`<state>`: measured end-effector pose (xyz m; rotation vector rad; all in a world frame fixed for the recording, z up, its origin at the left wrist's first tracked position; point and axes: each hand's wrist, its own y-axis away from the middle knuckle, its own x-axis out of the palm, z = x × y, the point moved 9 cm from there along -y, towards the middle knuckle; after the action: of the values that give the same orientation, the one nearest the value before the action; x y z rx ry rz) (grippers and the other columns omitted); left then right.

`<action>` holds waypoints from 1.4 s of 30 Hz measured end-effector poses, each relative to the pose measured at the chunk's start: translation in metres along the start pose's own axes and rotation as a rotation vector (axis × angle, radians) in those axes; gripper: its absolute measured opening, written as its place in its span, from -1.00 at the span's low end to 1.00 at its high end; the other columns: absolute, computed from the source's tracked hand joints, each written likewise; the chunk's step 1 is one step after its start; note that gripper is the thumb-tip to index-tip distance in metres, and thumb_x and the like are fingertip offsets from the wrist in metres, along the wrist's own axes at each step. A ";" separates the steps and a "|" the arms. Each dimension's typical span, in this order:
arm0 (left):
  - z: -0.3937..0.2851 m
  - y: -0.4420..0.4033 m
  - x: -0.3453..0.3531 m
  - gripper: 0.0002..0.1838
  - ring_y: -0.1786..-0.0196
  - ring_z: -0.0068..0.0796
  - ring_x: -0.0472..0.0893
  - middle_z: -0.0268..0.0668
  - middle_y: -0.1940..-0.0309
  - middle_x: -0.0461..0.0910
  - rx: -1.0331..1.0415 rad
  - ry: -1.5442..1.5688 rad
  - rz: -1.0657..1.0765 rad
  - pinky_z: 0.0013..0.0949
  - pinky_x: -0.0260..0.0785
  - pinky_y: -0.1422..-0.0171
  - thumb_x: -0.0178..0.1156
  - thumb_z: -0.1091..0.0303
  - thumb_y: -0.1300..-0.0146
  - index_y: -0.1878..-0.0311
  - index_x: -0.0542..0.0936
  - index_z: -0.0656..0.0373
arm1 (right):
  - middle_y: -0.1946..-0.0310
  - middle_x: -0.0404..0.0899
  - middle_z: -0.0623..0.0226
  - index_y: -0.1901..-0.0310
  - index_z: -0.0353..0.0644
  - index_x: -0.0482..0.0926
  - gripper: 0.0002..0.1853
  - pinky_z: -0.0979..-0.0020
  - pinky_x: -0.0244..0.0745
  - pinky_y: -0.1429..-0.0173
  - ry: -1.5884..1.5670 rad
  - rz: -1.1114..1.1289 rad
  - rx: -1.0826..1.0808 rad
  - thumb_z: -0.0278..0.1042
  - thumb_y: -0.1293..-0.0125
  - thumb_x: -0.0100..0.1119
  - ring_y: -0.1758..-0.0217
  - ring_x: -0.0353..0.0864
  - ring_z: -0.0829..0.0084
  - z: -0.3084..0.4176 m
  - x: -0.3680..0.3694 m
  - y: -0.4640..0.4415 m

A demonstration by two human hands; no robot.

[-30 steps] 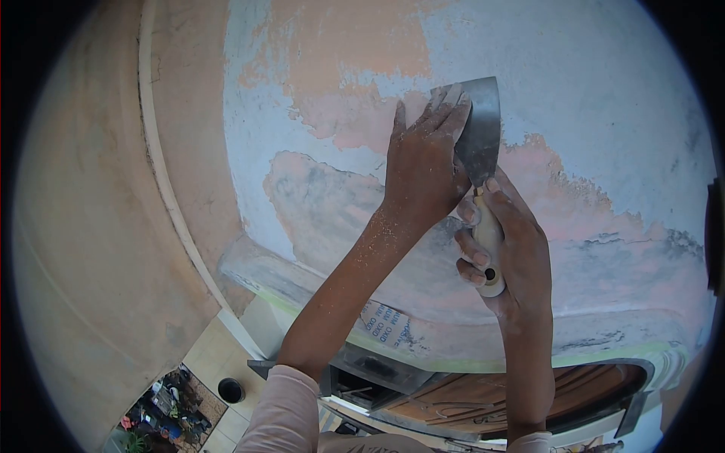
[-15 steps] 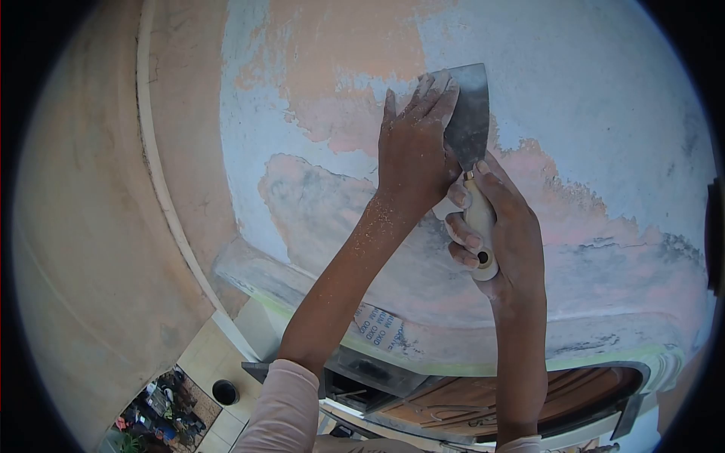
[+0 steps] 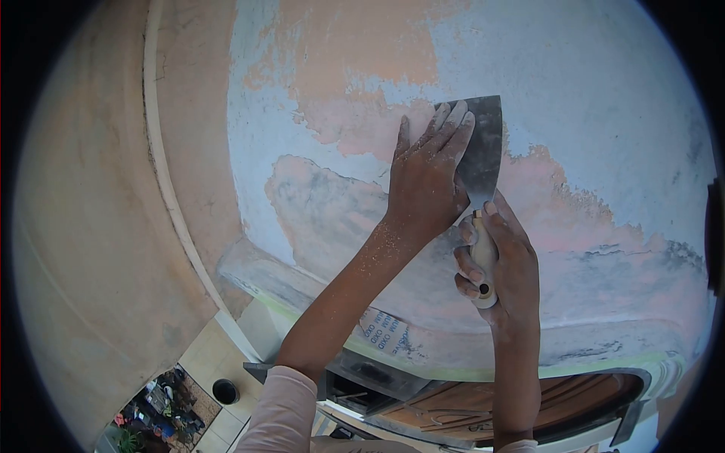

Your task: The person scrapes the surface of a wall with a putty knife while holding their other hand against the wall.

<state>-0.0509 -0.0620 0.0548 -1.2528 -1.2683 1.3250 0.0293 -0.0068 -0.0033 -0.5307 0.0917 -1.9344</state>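
A broad putty knife with a metal blade (image 3: 487, 136) and a pale handle (image 3: 483, 260) is against the wall. My right hand (image 3: 517, 264) wraps around the handle, its thumb lying up near the neck. Across the left part of the blade lies my left hand (image 3: 430, 170), dusty fingers stretched out and pressing; its thumb is hidden. Behind both hands is a patchy wall (image 3: 325, 211) with bluish-white paint, bare pink and orange areas and grey smears. The blade's top edge sits below an orange bare patch (image 3: 370, 38).
A folded sheet of sandpaper (image 3: 383, 330) rests on the ledge below my arms. Beneath are a brown wooden door (image 3: 453, 404) and, on the tiled floor, a black bucket (image 3: 225, 391) beside a cluttered pile (image 3: 162, 408). A pale vertical strip (image 3: 155, 128) runs down the left wall.
Both hands and the putty knife have moved down the wall together, the blade's top edge now lower. The grip of each hand looks the same. The view has shifted slightly.
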 end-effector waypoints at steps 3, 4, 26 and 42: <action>0.005 -0.015 -0.006 -0.26 -0.44 -0.11 0.27 -0.06 -0.32 0.37 -0.053 0.045 0.009 0.21 -0.11 -0.51 0.21 0.59 0.11 -0.29 0.39 0.28 | 0.46 0.40 0.43 -0.24 -0.13 0.30 -0.65 0.55 0.17 0.71 -0.034 0.012 0.010 -0.26 -0.48 -0.12 0.67 0.26 0.63 0.010 0.009 -0.008; 0.006 -0.015 -0.005 -0.24 -0.45 -0.13 0.25 -0.06 -0.34 0.35 -0.068 0.051 0.023 0.21 -0.13 -0.51 0.24 0.57 0.13 -0.30 0.37 0.30 | 0.46 0.40 0.43 -0.24 -0.13 0.30 -0.64 0.55 0.17 0.71 -0.023 -0.011 0.015 -0.25 -0.48 -0.12 0.68 0.26 0.63 0.008 0.005 -0.005; 0.013 0.001 -0.006 -0.29 -0.42 -0.15 0.30 -0.07 -0.28 0.42 -0.028 0.003 -0.006 0.18 -0.15 -0.53 0.20 0.57 0.09 -0.28 0.40 0.27 | 0.46 0.38 0.42 -0.11 -0.11 0.35 -0.74 0.56 0.19 0.72 0.007 -0.011 0.006 -0.26 -0.49 -0.17 0.68 0.27 0.62 -0.003 0.010 -0.004; 0.011 0.011 -0.004 -0.28 -0.41 -0.14 0.31 -0.07 -0.28 0.42 -0.035 -0.007 0.015 0.14 -0.16 -0.55 0.26 0.51 0.10 -0.27 0.41 0.28 | 0.48 0.36 0.43 -0.21 -0.16 0.34 -0.66 0.67 0.13 0.80 0.036 -0.092 -0.007 -0.28 -0.49 -0.21 0.74 0.22 0.69 -0.006 0.011 -0.002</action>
<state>-0.0612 -0.0674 0.0443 -1.2851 -1.2943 1.3243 0.0217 -0.0168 -0.0045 -0.5120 0.0984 -2.0341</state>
